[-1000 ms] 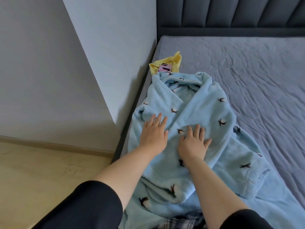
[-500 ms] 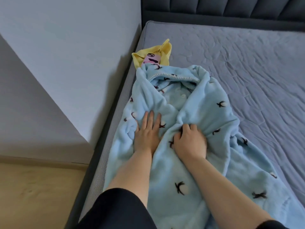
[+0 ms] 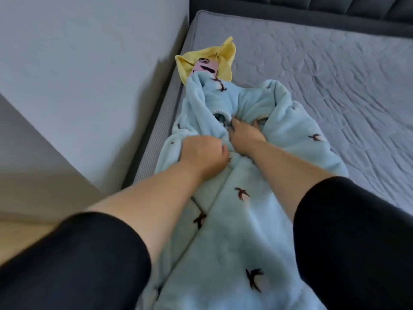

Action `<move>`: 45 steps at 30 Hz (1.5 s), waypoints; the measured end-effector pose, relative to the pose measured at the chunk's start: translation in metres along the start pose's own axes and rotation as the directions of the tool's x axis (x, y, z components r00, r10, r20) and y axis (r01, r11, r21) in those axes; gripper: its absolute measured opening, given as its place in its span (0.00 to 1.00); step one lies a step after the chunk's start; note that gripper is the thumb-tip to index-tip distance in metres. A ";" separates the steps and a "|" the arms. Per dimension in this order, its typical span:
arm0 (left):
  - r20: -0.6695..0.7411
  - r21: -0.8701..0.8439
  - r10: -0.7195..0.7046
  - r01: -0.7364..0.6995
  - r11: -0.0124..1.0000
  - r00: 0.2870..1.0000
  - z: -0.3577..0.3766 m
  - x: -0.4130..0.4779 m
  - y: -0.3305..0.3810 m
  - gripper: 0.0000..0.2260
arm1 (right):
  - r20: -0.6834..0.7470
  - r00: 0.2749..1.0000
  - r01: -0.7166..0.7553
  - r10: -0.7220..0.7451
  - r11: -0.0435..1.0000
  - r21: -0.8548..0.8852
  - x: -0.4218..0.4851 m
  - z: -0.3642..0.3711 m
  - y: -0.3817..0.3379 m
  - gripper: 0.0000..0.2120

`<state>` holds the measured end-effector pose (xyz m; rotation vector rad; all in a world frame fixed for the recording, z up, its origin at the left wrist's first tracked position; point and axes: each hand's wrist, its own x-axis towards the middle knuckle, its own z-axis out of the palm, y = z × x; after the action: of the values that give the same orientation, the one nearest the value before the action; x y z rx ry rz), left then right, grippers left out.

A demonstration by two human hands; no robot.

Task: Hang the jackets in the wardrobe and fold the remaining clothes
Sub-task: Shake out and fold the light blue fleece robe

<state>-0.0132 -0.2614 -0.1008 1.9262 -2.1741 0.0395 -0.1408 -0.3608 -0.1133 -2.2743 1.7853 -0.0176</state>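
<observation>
Now the pale blue fleece garment [image 3: 225,238], dotted with dark bird-like marks, lies lengthwise along the grey mattress [image 3: 335,74], running from 6 o'clock in the view up past the centre toward 12 o'clock and keeping close to the bed's left edge. Both hands sit on it near the middle of the view. The left hand [image 3: 204,151] has its fingers curled down into the pile and grips a bunched fold. Just beside it, at its 2 o'clock, the right hand [image 3: 244,135] has thumb and fingers curled round the fabric next to a trimmed edge; motion blur hides exactly how the fingertips lie. Black sleeves [image 3: 78,260] cover both upper arms at the lower corners.

At 12 o'clock from the hands, a yellow cloth [image 3: 223,54] with a pink patch [image 3: 206,67] pokes out from under the top end of the fleece. A dark padded headboard [image 3: 312,10] crosses the view at 1 o'clock, a grey wall [image 3: 89,52] fills 10 o'clock, and pale flooring [image 3: 20,229] shows at 8 o'clock.
</observation>
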 end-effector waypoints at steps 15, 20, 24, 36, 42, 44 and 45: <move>-0.166 0.007 0.056 -0.055 0.998 0.985 0.058 0.076 -0.034 0.24 | -0.446 0.892 0.014 -0.076 0.990 -0.139 0.035 0.002 0.003 0.17; -0.191 -0.037 0.042 -0.050 0.998 0.981 0.058 0.073 -0.036 0.25 | -0.432 0.863 -0.206 0.262 0.963 0.172 0.069 -0.032 0.010 0.19; -0.205 -0.053 0.047 -0.059 0.997 0.978 0.058 0.072 -0.036 0.24 | -0.307 0.944 -0.146 0.117 0.987 -0.073 0.088 -0.048 0.009 0.31; -0.219 -0.068 0.094 -0.111 0.991 0.971 0.052 0.060 -0.033 0.19 | -0.217 0.957 0.021 -0.192 0.793 -0.609 0.077 -0.063 0.006 0.09; -0.294 -0.164 0.078 -0.131 0.978 0.953 0.019 0.023 -0.015 0.16 | -0.244 0.919 0.070 -0.309 0.737 -0.672 0.023 -0.089 0.017 0.05; -0.420 -0.123 0.171 -0.243 0.962 0.891 0.002 0.009 -0.009 0.18 | -0.241 0.922 0.079 -0.305 0.754 -0.652 0.004 -0.096 0.016 0.04; -0.486 -0.070 0.242 -0.314 0.947 0.840 -0.009 0.004 -0.006 0.19 | -0.247 0.915 0.097 -0.319 0.768 -0.633 -0.005 -0.099 0.014 0.04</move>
<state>-0.0060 -0.2649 -0.0917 1.3266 -2.0269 0.3522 -0.1713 -0.3771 -0.0194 -3.1034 1.8773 0.1590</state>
